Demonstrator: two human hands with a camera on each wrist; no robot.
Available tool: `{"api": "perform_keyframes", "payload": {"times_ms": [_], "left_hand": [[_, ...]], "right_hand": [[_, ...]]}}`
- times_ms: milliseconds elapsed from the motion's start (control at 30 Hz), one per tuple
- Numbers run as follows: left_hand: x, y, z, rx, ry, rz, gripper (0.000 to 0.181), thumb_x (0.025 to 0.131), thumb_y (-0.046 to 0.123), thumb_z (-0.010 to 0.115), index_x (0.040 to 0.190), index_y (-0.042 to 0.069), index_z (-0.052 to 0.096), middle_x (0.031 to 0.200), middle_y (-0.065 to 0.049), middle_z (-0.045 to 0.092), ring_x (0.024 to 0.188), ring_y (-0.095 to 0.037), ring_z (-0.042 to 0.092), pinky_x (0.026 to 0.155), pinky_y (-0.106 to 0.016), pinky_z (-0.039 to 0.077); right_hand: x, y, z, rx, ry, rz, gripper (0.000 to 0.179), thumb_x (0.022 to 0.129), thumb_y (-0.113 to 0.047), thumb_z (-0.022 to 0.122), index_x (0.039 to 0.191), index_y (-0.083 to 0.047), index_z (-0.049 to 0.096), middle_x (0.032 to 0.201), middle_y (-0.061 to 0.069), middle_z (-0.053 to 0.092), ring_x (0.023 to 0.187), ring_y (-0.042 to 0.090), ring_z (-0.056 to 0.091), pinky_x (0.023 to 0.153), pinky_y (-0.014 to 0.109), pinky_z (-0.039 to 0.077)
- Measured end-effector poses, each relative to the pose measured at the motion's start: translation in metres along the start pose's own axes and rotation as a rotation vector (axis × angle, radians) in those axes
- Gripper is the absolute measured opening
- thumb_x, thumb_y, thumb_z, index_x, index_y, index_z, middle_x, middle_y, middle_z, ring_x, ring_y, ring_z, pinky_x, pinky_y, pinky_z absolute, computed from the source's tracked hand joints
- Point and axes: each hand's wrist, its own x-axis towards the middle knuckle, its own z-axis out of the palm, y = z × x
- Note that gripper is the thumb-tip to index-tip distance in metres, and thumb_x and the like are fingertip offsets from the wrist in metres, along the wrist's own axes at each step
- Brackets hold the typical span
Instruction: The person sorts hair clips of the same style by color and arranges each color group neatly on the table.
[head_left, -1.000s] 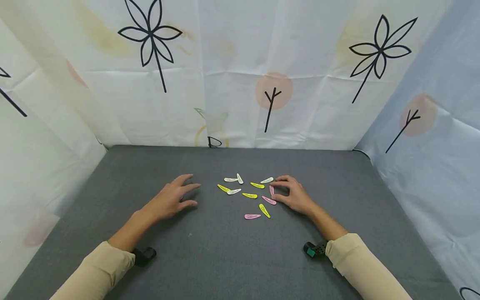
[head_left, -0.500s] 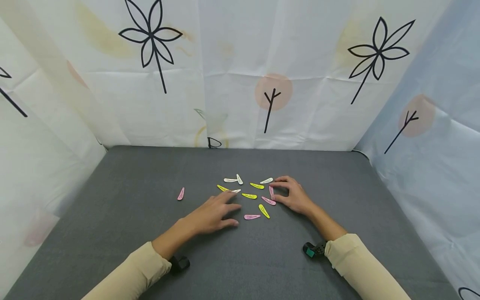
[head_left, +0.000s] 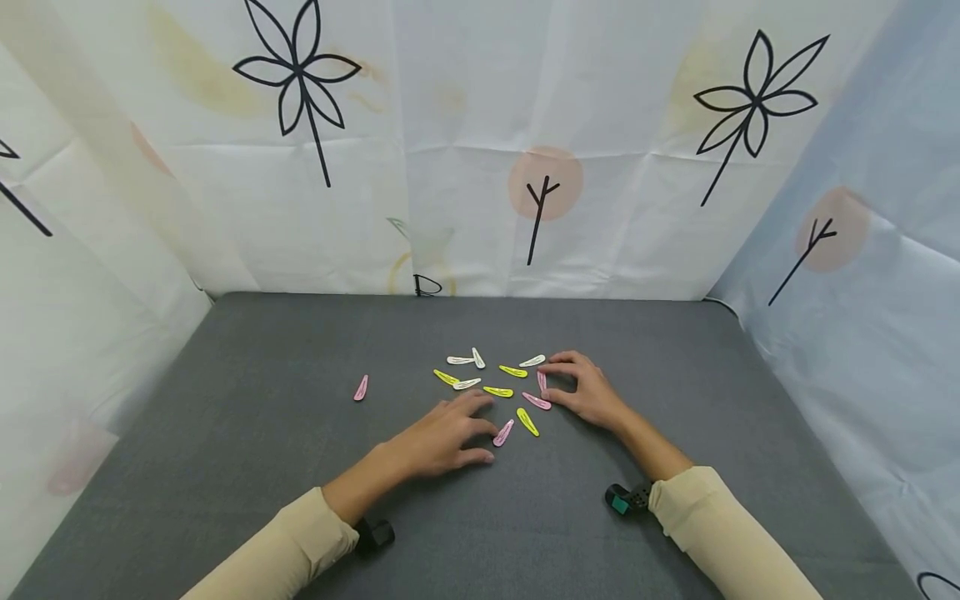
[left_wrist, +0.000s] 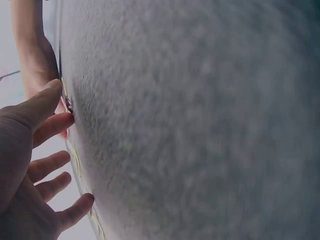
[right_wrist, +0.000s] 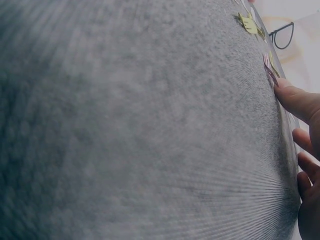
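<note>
My left hand (head_left: 442, 435) reaches in from the left with its fingers spread. Its index fingertip touches a pink snap hair clip (head_left: 503, 433) that lies slanted on the grey table, while the thumb stays apart from it. In the left wrist view the left hand (left_wrist: 35, 160) shows its fingers low over the cloth. My right hand (head_left: 588, 392) rests at the right of the clips, thumb and index finger apart. Just off its fingertips lie an upright pink clip (head_left: 542, 381) and a slanted pink clip (head_left: 536, 401).
Yellow clips (head_left: 528, 422) and white clips (head_left: 467, 384) lie scattered between the hands, some touching. One pink clip (head_left: 362, 387) sits alone at the left. The grey table (head_left: 285, 350) ends at a patterned white curtain (head_left: 465, 183) behind.
The left hand has moved right from the table's left part, leaving a pink clip there. The pink clip at its fingertip has turned from lying flat sideways to slanted. The right hand stays put.
</note>
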Motion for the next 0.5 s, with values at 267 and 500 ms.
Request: {"api": "perform_keyframes", "payload": {"times_ms": [267, 500], "left_hand": [[0.009, 0.004, 0.005, 0.032, 0.023, -0.036, 0.041, 0.091, 0.043, 0.071, 0.123, 0.017, 0.071, 0.145, -0.011, 0.05, 0.142, -0.029, 0.036, 0.103, -0.059, 0.039], [0.018, 0.002, 0.008, 0.081, 0.045, -0.094, 0.055, 0.089, 0.05, 0.071, 0.129, 0.013, 0.068, 0.149, -0.011, 0.046, 0.142, -0.03, 0.037, 0.105, -0.057, 0.039]], "right_hand": [[0.0, 0.0, 0.0, 0.001, 0.004, -0.009, 0.039, 0.084, -0.013, 0.08, 0.121, -0.003, 0.071, 0.129, 0.021, 0.056, 0.124, 0.041, 0.048, 0.1, 0.065, 0.028], [0.0, -0.001, 0.0, 0.001, -0.001, -0.009, 0.039, 0.085, -0.014, 0.08, 0.121, -0.003, 0.07, 0.129, 0.02, 0.057, 0.125, 0.041, 0.049, 0.101, 0.064, 0.03]]}}
